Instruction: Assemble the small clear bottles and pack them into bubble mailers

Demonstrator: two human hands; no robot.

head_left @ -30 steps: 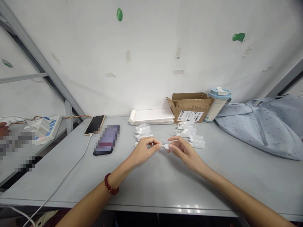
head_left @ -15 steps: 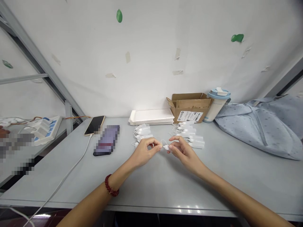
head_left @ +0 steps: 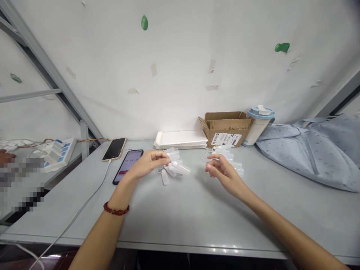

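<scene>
My left hand (head_left: 152,162) pinches the white end of a small clear plastic tube (head_left: 182,169) between thumb and fingertips. It is over the left group, where several similar white-ended tubes (head_left: 172,153) with thin cord loops lie. A flat white tag-like piece (head_left: 165,177) rests just below that group. My right hand (head_left: 221,170) hovers beside the right group of clear tubes (head_left: 237,167), fingers loosely bent and thumb apart from the index finger, with nothing visible in it. Part of the right group is hidden behind this hand.
Behind the tubes stand a stack of white envelopes (head_left: 182,140), an open cardboard box (head_left: 227,129) and a lidded cup (head_left: 257,127). A blue-grey fabric bag (head_left: 306,153) lies right. Two phones, one black (head_left: 128,165) and one charging (head_left: 114,148), lie left. Another person's hand (head_left: 6,156) shows far left.
My hands have moved apart. The left hand has carried the tube left to the left group; the right hand has let go of it and shifted slightly right.
</scene>
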